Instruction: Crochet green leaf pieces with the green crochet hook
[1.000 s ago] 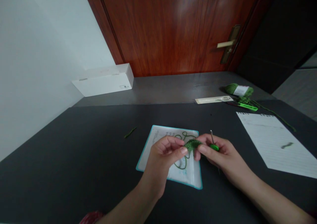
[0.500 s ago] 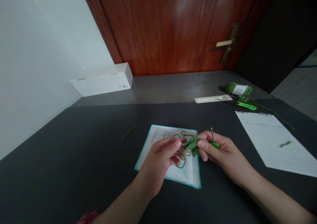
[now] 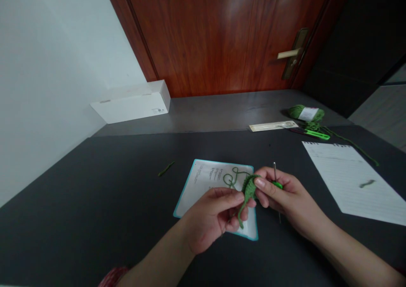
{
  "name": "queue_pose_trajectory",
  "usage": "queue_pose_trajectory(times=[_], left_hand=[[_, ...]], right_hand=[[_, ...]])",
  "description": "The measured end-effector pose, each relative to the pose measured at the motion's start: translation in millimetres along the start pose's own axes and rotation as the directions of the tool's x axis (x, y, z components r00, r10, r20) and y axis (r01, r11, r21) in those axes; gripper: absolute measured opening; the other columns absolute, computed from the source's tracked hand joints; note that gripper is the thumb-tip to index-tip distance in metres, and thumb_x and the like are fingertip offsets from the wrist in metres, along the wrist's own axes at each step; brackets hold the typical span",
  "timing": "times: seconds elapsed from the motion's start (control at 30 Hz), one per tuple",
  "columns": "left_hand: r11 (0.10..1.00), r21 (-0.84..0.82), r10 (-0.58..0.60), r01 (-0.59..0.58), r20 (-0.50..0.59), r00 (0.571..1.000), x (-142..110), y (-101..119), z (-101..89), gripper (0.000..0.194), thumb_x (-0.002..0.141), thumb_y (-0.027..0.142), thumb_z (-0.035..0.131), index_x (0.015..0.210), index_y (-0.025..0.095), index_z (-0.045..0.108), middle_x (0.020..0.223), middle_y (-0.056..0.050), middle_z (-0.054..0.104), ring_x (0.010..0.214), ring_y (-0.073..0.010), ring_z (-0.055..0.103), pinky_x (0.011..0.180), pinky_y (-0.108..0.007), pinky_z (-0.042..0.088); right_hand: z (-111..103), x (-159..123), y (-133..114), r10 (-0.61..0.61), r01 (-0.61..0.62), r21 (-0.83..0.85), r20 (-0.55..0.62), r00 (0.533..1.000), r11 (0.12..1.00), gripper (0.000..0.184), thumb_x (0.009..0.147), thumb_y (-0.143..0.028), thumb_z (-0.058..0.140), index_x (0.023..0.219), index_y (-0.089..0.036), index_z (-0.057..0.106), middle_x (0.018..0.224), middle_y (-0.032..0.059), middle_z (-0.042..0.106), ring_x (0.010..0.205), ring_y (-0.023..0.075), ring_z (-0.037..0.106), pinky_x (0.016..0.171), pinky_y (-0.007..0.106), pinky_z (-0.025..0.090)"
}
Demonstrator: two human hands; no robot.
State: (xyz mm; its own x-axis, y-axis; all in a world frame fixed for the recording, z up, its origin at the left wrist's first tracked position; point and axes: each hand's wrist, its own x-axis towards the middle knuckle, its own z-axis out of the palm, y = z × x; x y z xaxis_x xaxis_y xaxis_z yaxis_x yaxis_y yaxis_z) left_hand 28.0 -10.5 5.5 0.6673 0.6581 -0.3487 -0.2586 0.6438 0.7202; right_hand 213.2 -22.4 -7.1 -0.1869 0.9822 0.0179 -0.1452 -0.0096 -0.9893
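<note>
Above a dark matte bench [image 3: 95,194], the left hand [image 3: 211,221] holds a half-closed grip, its curled fingers and thumb pinching the lower edge of a small green crocheted strip [image 3: 249,189], whose yarn tail hangs down past the fingers. The right hand [image 3: 287,200] has a tighter grip: its thumb presses the strip's other side while its fingers wrap a metal crochet hook [image 3: 274,171] with a bright green handle. The strip sits between the hands, above a white booklet with a teal border [image 3: 206,181], and a looped green yarn strand [image 3: 231,179] lies across the booklet. To the right lies a lined notepad sheet [image 3: 345,177], and farther back a green yarn ball with a white band [image 3: 306,113] sits near green-handled snips [image 3: 317,134].
</note>
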Motion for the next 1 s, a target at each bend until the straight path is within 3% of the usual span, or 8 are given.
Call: queue_pose_trajectory(times=[0.2,0.3,0.43,0.6,0.7,0.8,0.87,1.0], left_hand=[[1.000,-0.002,0.016,-0.016,0.002,1.000,1.3,-1.5,2.8,0.020,0.076,0.030,0.073,0.076,0.010,0.072,0.062,0.000,0.054,0.055,-0.0051,0.044,0.050,-0.018,0.027],[0.985,0.130,0.125,-0.114,-0.075,0.989,1.7,-2.8,5.1,0.018,0.075,0.028,0.072,0.072,0.011,0.068,0.060,0.001,0.056,0.053,-0.0049,0.041,0.051,-0.019,0.027],[0.910,0.363,0.280,-0.199,-0.186,0.942,-0.1,-2.9,9.2,0.014,0.076,0.023,0.069,0.068,0.014,0.063,0.060,0.002,0.059,0.055,-0.0060,0.043,0.054,-0.020,0.030],[0.918,0.328,0.287,-0.223,-0.159,0.945,-0.5,-3.2,9.2,0.017,0.079,0.026,0.067,0.068,0.014,0.062,0.060,0.002,0.062,0.057,-0.0073,0.046,0.058,-0.021,0.035],[0.919,0.315,0.278,-0.236,-0.096,0.956,-0.2,-3.5,8.1,0.016,0.080,0.025,0.066,0.070,0.013,0.065,0.063,0.000,0.064,0.059,-0.0082,0.048,0.059,-0.022,0.036],[0.906,0.351,0.290,-0.238,-0.105,0.951,-0.4,-3.8,8.7,0.016,0.082,0.025,0.065,0.071,0.013,0.065,0.066,-0.001,0.065,0.060,-0.0078,0.048,0.061,-0.021,0.037],[0.894,0.385,0.297,-0.228,-0.130,0.946,-0.2,-4.6,9.5,0.017,0.082,0.026,0.066,0.071,0.013,0.065,0.066,0.000,0.065,0.059,-0.0073,0.047,0.060,-0.021,0.037],[0.876,0.447,0.281,-0.182,-0.166,0.945,2.0,-8.5,9.9,0.014,0.081,0.026,0.067,0.073,0.013,0.066,0.065,0.000,0.064,0.059,-0.0076,0.049,0.058,-0.021,0.037]], right_hand=[[1.2,-3.1,-3.1,-0.008,0.007,0.055,0.010,1.000,0.998,0.032,0.088,-0.048,0.062,0.074,-0.019,0.061,0.060,-0.0023,0.055,0.058,0.0123,0.049,0.057,0.025,0.039],[1.0,-4.0,-4.5,-0.021,0.020,0.067,0.009,1.000,0.998,0.036,0.083,-0.052,0.066,0.070,-0.018,0.061,0.065,-0.0012,0.056,0.060,0.0116,0.046,0.057,0.023,0.038],[2.8,-3.8,-6.3,0.009,-0.006,0.089,-0.036,0.999,0.996,0.025,0.073,-0.035,0.081,0.072,-0.018,0.063,0.067,-0.0033,0.052,0.064,0.0101,0.044,0.058,0.020,0.037],[3.7,-1.7,-2.4,0.094,-0.085,0.197,-0.036,0.995,0.977,0.025,0.080,-0.037,0.074,0.073,-0.018,0.059,0.052,-0.0089,0.040,0.042,0.0045,0.020,0.039,0.020,0.015],[2.4,0.0,1.0,0.115,-0.109,0.239,-0.013,0.993,0.965,0.029,0.081,-0.042,0.071,0.069,-0.019,0.057,0.043,-0.0118,0.027,0.038,0.0047,0.013,0.037,0.021,0.011],[2.0,0.6,1.6,0.105,-0.094,0.246,-0.031,0.994,0.965,0.028,0.082,-0.043,0.069,0.073,-0.019,0.058,0.043,-0.0124,0.026,0.038,0.0046,0.013,0.037,0.021,0.011],[2.6,0.7,0.6,0.090,-0.075,0.229,-0.055,0.994,0.970,0.025,0.081,-0.042,0.072,0.083,-0.019,0.062,0.048,-0.0112,0.035,0.040,0.0036,0.015,0.037,0.019,0.011],[3.1,1.3,0.5,0.050,-0.032,0.174,-0.096,0.994,0.984,0.025,0.077,-0.037,0.077,0.075,-0.017,0.063,0.062,-0.0048,0.053,0.049,0.0044,0.038,0.043,0.017,0.027]])
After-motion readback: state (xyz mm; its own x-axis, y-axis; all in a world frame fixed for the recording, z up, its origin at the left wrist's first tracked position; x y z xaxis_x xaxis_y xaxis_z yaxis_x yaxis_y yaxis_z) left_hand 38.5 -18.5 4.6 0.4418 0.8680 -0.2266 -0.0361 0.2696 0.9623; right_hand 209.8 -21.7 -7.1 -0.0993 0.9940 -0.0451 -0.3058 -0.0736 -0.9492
